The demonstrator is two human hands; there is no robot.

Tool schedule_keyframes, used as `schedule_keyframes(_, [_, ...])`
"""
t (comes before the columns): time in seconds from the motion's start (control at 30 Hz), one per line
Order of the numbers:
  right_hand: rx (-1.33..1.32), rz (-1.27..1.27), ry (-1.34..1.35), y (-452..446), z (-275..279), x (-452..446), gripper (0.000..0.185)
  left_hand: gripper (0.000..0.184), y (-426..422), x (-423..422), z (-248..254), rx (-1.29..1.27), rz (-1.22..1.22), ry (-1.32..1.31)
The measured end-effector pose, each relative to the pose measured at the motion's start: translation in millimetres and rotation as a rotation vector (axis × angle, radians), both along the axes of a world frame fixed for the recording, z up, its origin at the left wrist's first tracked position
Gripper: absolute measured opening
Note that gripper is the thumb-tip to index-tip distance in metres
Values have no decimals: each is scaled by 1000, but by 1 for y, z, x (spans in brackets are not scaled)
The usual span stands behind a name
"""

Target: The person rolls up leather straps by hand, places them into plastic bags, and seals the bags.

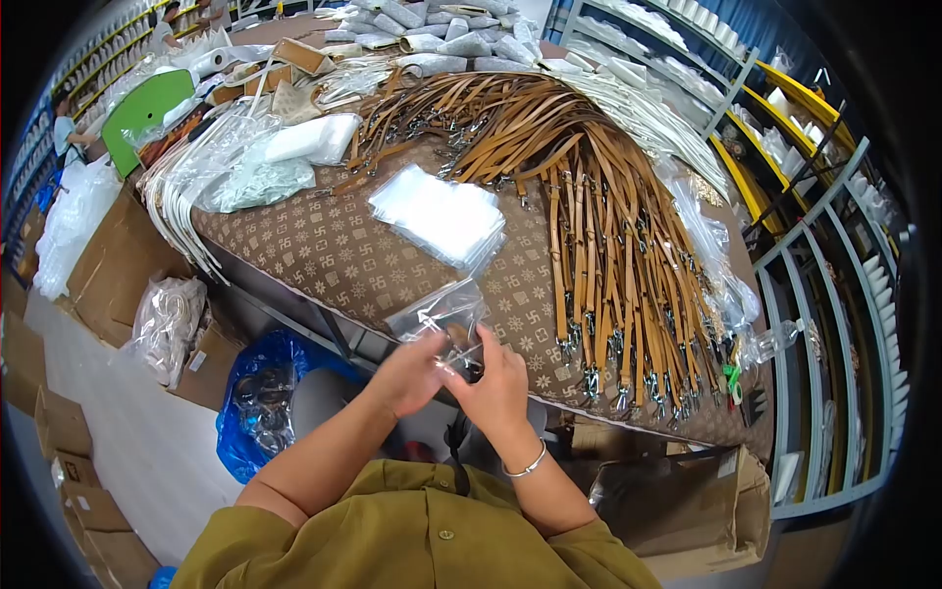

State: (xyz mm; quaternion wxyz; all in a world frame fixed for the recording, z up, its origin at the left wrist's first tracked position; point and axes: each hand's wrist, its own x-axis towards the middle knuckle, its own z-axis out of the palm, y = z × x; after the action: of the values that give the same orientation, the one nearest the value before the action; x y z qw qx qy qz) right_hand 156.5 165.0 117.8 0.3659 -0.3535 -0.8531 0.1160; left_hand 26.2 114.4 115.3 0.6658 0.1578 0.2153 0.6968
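Both hands meet at the near edge of the cloth-covered table (324,260). My left hand (410,376) has its fingers closed at the lower part of a clear plastic bag (449,306). On the bag's other side, my right hand (494,383) grips it between thumb and bent fingers. Something small and brownish shows through the plastic between the hands; I cannot make out what it is. A pile of flat clear bags (432,211) lies just beyond.
Brown leather straps (599,226) with metal clips cover the table's right side. Plastic-wrapped packs (294,147) and white cords (167,201) lie at left. A blue bag (235,437) and open carton (687,520) stand below; a metal rack (785,294) is at right.
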Motion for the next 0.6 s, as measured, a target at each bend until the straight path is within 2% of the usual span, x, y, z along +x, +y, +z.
schedule_keyframes(0.1, [-50, 91, 18, -6, 4, 0, 65, 30, 0, 3, -5, -7, -12, -60])
schedule_keyframes(0.27, [-63, 55, 3, -3, 6, -1, 70, 24, 4, 8, -17, -84, -69, -48])
schedule_keyframes(0.33, [-123, 161, 26, -2, 13, 1, 68, 24, 5, 6, -15, -90, -77, -38])
schedule_keyframes(0.4, [-153, 223, 36, -4, 19, 3, 67, 25, 6, -1, -4, -161, 19, -91])
schedule_keyframes(0.5, [-470, 276, 133, -9, 23, 9, 62, 26, 5, -3, -1, -162, 81, -117])
schedule_keyframes(0.6, [-623, 219, 167, -11, 31, 2, 59, 27, 4, 8, -5, -105, 75, -103])
